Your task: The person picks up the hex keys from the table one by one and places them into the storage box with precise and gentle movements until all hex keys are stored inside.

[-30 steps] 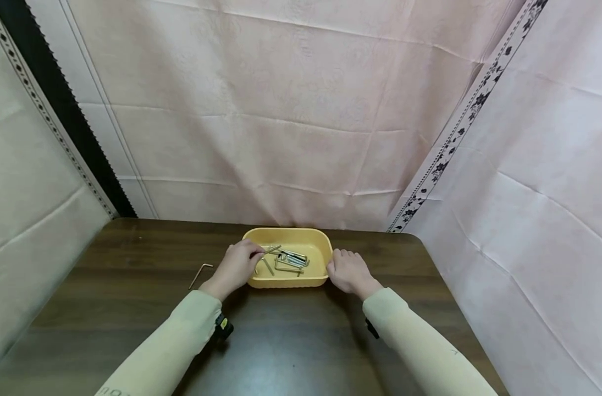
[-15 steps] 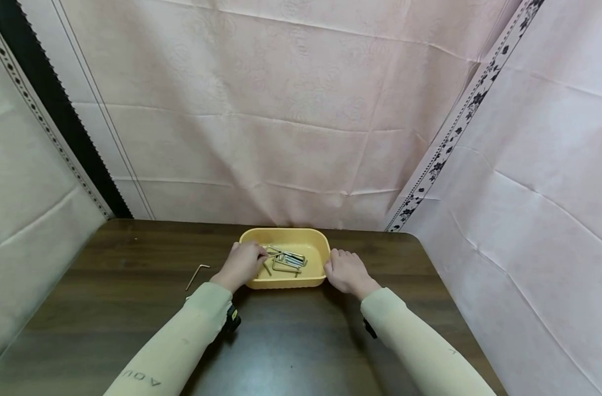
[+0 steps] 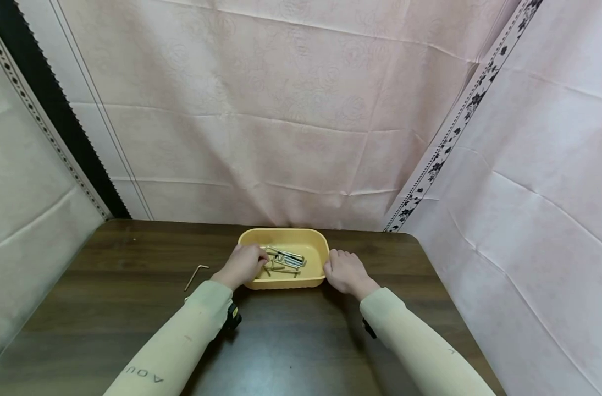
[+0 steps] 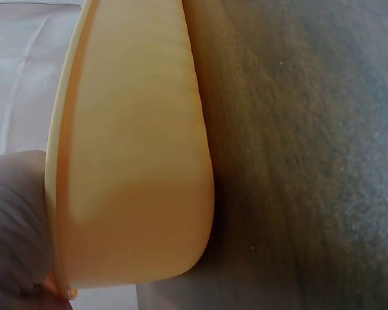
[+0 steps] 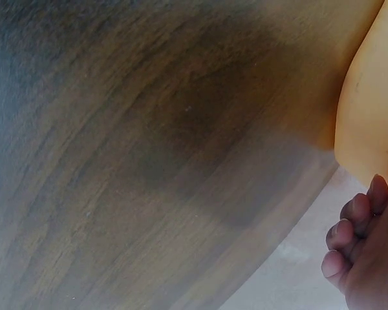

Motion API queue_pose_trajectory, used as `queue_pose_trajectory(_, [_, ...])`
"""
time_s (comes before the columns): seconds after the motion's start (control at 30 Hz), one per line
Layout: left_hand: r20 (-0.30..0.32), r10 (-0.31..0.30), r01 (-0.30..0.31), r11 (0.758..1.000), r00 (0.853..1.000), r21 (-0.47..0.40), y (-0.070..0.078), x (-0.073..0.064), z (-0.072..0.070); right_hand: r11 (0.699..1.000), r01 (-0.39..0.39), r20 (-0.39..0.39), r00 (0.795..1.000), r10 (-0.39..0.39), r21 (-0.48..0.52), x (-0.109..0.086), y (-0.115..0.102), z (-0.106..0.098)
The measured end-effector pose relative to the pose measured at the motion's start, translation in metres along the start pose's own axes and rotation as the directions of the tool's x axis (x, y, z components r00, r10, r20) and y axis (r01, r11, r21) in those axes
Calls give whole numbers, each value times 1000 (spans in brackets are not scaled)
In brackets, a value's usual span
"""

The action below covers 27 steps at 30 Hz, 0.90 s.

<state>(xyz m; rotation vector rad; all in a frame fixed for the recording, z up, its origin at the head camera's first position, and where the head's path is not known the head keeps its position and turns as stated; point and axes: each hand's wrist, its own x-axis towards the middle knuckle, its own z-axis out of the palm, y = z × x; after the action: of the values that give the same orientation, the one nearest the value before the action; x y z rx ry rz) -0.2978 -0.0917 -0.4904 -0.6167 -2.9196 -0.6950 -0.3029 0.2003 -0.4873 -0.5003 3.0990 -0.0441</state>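
A yellow plastic tray (image 3: 286, 282) stands near the table's far edge. Inside it lies a pile of several hex keys (image 3: 292, 261), some gold-coloured, some silvery with dark parts. My left hand (image 3: 242, 264) reaches over the tray's left rim, fingertips just above the pile; no key shows between them. In the left wrist view, that hand is partly hidden behind the tray wall (image 4: 132, 142). My right hand (image 3: 347, 272) grips the right rim with curled fingers (image 5: 355, 210). Left of the tray, a gold hex key (image 3: 194, 276) lies on the table beside my left forearm.
A small bright piece (image 3: 186, 299) at the left sleeve's edge is mostly hidden. The dark wooden table (image 3: 301, 341) ends behind the tray at a pale cloth (image 3: 281, 137), with more cloth hanging on both sides.
The gold hex key pinched in my left hand has left the fingers; a key now lies sideways at the pile's near left. The left hand shifted slightly rightward earlier. The right hand stays on the rim.
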Motion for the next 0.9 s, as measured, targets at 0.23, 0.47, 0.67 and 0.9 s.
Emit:
queue_pose_trajectory(0.23, [-100,15,-25,994,995,-108,0,-8,-5,1000,2,9,1000,-2,0,1,0,1])
queue_pose_trajectory(0.47, [-174,71,-89,991,982,-96,-8,-33,-21,1000,-14,21,1000,14,8,0,1,1])
queue_pose_trajectory(0.67, [-204,54,-72,994,977,-81,-29,-61,-37,1000,-18,30,999,18,8,0,0,2])
queue_pose_trajectory(0.9, [-179,27,-35,999,983,-39,-59,-94,-49,1000,-15,23,1000,15,13,-1,-1,0])
